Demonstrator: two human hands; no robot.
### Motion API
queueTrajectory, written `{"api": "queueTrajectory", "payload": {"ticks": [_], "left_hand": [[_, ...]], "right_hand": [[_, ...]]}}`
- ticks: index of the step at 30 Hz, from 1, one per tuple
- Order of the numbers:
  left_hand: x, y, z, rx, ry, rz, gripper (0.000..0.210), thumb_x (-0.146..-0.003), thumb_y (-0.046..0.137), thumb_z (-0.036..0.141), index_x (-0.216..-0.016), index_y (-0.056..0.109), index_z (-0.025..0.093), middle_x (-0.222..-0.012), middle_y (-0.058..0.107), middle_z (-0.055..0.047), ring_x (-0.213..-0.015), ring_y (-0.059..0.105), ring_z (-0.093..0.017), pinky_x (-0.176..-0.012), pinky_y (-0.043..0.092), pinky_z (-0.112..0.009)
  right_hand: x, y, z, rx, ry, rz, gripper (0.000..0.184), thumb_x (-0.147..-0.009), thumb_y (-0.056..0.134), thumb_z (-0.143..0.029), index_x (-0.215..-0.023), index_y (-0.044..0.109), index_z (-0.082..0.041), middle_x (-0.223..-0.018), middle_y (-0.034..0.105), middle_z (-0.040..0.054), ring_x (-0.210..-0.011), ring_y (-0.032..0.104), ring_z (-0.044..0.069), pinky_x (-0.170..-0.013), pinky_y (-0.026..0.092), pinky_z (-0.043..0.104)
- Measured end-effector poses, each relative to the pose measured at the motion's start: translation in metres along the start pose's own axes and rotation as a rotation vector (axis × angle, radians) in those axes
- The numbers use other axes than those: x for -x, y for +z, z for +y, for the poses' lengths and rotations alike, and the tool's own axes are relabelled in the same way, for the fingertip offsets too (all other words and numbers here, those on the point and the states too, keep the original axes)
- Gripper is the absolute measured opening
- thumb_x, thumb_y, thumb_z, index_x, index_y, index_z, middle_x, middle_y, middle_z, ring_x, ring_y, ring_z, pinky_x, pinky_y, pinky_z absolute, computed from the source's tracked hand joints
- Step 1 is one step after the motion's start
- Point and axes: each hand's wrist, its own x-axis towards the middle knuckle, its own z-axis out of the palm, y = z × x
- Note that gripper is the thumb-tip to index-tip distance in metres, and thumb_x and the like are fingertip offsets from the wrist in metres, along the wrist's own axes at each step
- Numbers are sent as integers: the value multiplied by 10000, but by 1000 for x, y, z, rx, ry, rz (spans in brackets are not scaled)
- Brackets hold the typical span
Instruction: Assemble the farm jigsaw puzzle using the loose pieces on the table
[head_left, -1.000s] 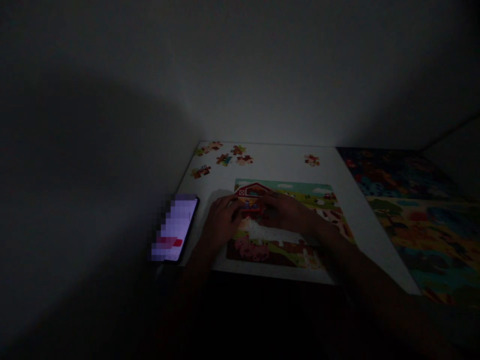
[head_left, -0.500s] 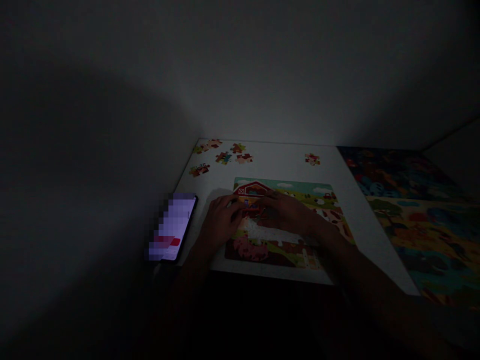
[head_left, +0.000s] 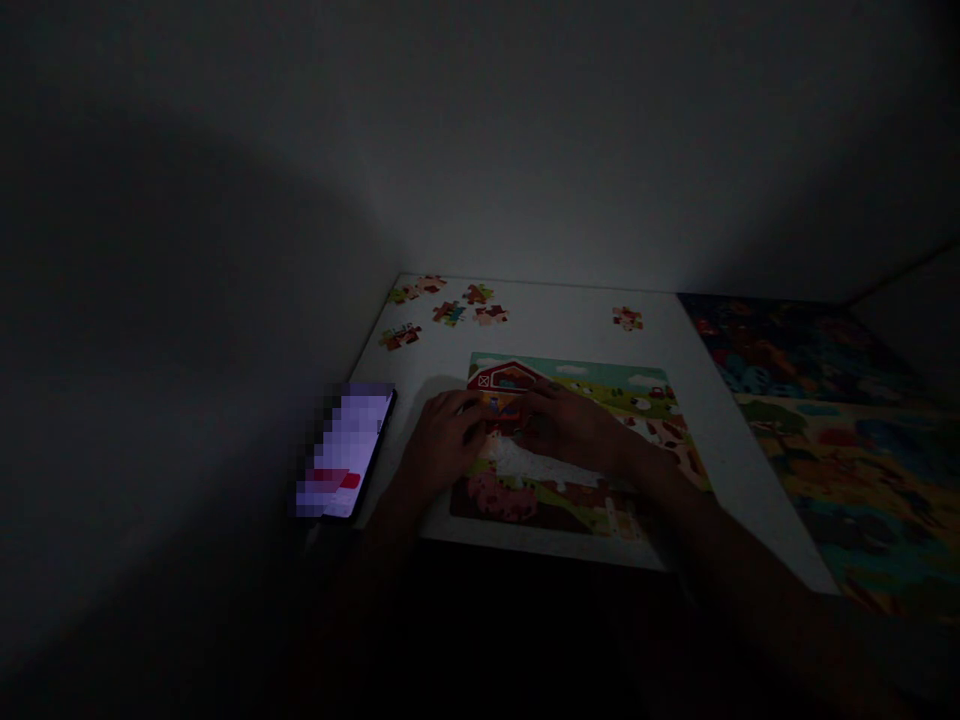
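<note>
A farm-scene jigsaw puzzle [head_left: 600, 400] with a red barn lies on a small white table [head_left: 555, 325] in a dark room. My left hand [head_left: 442, 440] and my right hand [head_left: 574, 425] rest on the puzzle's left part, their fingertips meeting on a puzzle piece [head_left: 501, 408] just below the barn. Both hands press or pinch that piece; how firmly each grips it is too dim to tell. A bare white gap in the puzzle [head_left: 525, 462] shows right below the fingers.
Several loose puzzle pieces [head_left: 448, 312] lie at the table's far left, and a single loose piece [head_left: 626, 318] lies farther right. A lit phone [head_left: 346, 450] rests at the table's left edge. A colourful patterned mat [head_left: 817, 420] spreads to the right. The wall stands close behind.
The hands have barely shifted; the fingers worked the piece slightly upward toward the barn. The view drifted a little.
</note>
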Motion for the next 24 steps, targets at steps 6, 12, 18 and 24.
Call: {"api": "queueTrajectory", "payload": {"ticks": [6, 12, 18, 24], "left_hand": [[0, -1, 1, 26, 31, -3, 240, -876, 604, 131, -1051, 706, 261, -1199, 653, -31, -1153, 558, -219, -1005, 442, -442], [0, 0, -2, 36, 45, -14, 244, -868, 615, 133, -1048, 712, 267, -1203, 654, -35, -1145, 563, -224, -996, 451, -456], [0, -1, -1, 32, 46, -15, 246, -855, 624, 123, -1038, 719, 256, -1195, 659, -42, -1146, 566, -230, -997, 456, -460], [0, 1, -1, 27, 32, -1, 263, -856, 610, 117, -1034, 726, 272, -1193, 656, -34, -1144, 566, -228, -1007, 452, -469]], "right_hand": [[2, 1, 4, -36, 1, -31, 436, -869, 680, -311, -1287, 571, -252, -1578, 343, 98, -1472, 299, 261, -1158, 369, 484], [3, 3, 8, -76, 30, -43, 485, -827, 739, -333, -1284, 587, -280, -1576, 356, 77, -1469, 303, 280, -1157, 363, 522], [4, 4, 10, -74, 33, -56, 405, -864, 698, -330, -1249, 594, -260, -1562, 373, 93, -1478, 284, 258, -1156, 359, 509], [2, 5, 12, -69, -2, -55, 359, -883, 670, -358, -1217, 607, -243, -1555, 383, 91, -1483, 271, 251, -1170, 340, 497]]}}
